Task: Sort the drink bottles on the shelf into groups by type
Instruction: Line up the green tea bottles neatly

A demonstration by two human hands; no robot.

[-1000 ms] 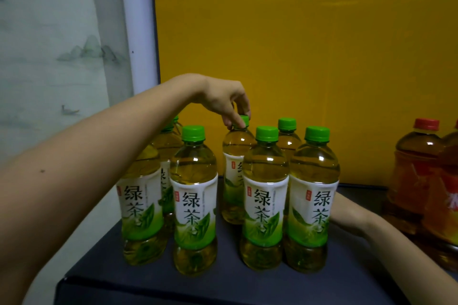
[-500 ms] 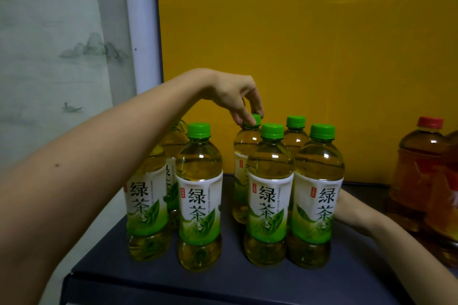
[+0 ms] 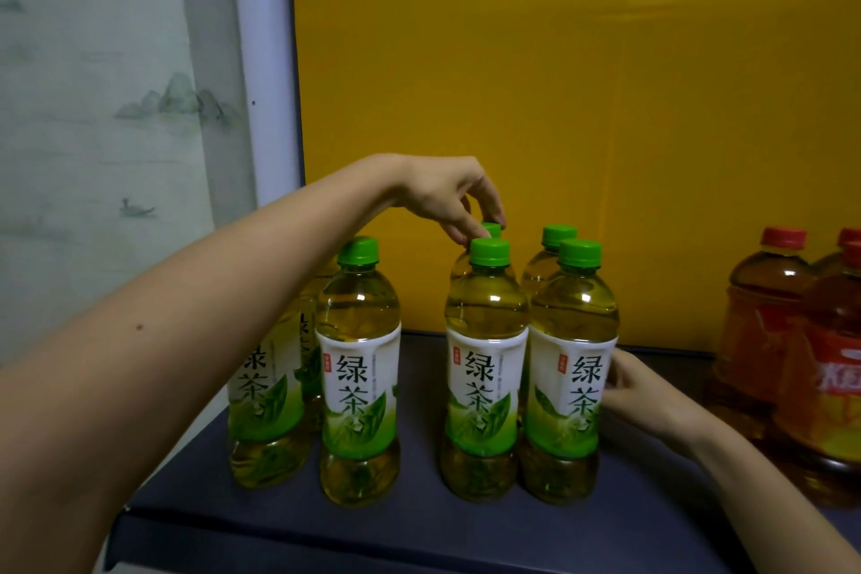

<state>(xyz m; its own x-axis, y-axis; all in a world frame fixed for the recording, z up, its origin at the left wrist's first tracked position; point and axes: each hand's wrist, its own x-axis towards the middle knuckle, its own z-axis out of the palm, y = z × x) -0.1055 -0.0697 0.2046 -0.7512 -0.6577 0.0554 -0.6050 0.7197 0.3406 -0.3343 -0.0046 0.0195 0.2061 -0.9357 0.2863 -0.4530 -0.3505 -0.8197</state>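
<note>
Several green tea bottles with green caps stand on the dark shelf (image 3: pixel 419 531). My left hand (image 3: pixel 447 196) reaches over them and pinches the cap of a back-row green tea bottle (image 3: pixel 490 229), mostly hidden behind a front bottle (image 3: pixel 484 368). My right hand (image 3: pixel 638 392) rests against the right side of the front right green tea bottle (image 3: pixel 570 368), fingers partly hidden behind it. Another green tea bottle (image 3: pixel 358 368) stands apart to the left, and more sit behind my left forearm.
Large red-capped bottles of brown tea (image 3: pixel 764 340) stand at the shelf's right end. A yellow panel (image 3: pixel 559 84) closes the back. A white post (image 3: pixel 265 61) and a painted wall lie to the left. The shelf's front edge runs below the bottles.
My left hand has slid the back-row bottle to the right, so it now sits behind the front middle bottle. The gap between the left and right groups has widened.
</note>
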